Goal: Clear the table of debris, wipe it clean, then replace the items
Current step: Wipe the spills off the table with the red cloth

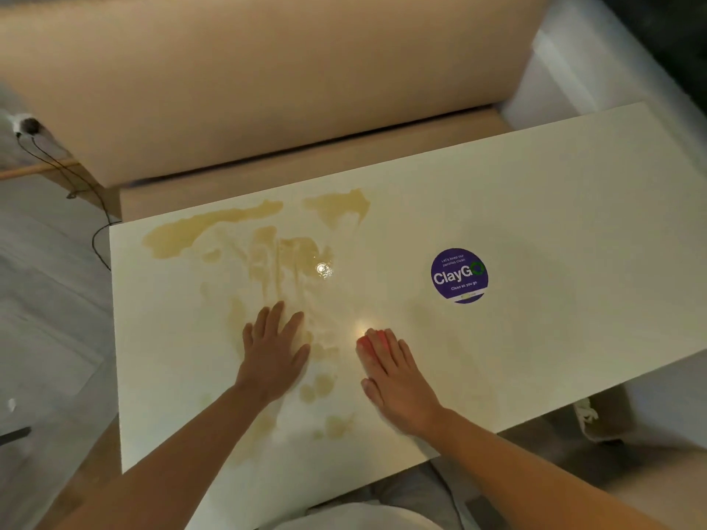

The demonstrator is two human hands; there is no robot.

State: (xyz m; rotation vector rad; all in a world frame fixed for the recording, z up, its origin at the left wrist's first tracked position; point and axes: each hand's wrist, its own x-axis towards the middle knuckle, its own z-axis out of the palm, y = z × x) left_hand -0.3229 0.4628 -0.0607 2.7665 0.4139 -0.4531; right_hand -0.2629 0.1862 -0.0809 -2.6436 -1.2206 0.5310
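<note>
The white table [554, 208] carries a smeared yellowish-brown spill [252, 239] across its left half, wet and shiny in places. My left hand [277, 348] lies flat on the smeared surface with its fingers spread. My right hand [396, 371] presses a pink-red cloth or sponge [368, 343] against the table with straight fingers; only the front edge of that cloth shows past the fingertips. A round purple "ClayGo" sticker [459, 275] is stuck on the table to the right of the spill.
A beige upholstered bench [248, 82] runs along the far side of the table. Black cables [80, 193] trail down at the left over the grey floor [46, 300]. A bin with a light bag [600, 415] stands under the table's right end.
</note>
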